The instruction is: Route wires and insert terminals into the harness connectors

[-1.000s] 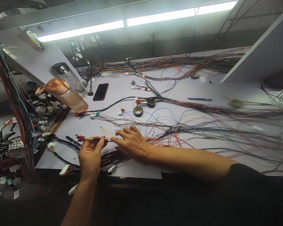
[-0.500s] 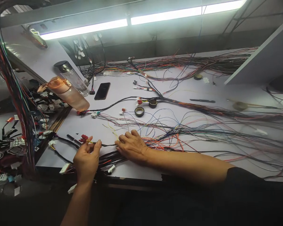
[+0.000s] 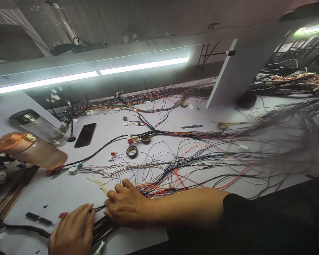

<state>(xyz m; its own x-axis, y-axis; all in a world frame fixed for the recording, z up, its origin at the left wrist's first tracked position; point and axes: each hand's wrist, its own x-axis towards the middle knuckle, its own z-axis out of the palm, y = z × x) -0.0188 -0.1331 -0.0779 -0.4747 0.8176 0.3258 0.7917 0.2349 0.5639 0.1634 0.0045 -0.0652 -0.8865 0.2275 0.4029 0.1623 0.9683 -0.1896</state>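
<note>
My left hand (image 3: pixel 73 230) is palm down over the black-wrapped wire harness (image 3: pixel 103 226), fingers long and close together. Its thumb and fingertips close around a thin black cable branch (image 3: pixel 98 208) leading toward my other hand. A red connector (image 3: pixel 63 215) shows partly behind the left fingers. Close by on the right, my right hand (image 3: pixel 124 205) is curled over the bundle, gripping wires; its fingertips are partly hidden. Yellow wires (image 3: pixel 99 183) stick out beyond its knuckles. Loose red and orange wires (image 3: pixel 154 189) fan out to the right from beneath it.
Black tape rolls (image 3: pixel 132 152) lie mid-table beside another branched harness (image 3: pixel 159 132). A phone (image 3: pixel 85 135), an orange-capped bottle (image 3: pixel 34 150) and a clear bottle (image 3: pixel 39 127) are at left. A white divider panel (image 3: pixel 225 78) stands at right. Long wires spread across the table's right side.
The view has swung right, shifting the scene left and down. My left hand has turned palm down and moved off the red connector onto the cable. My right hand keeps its grip.
</note>
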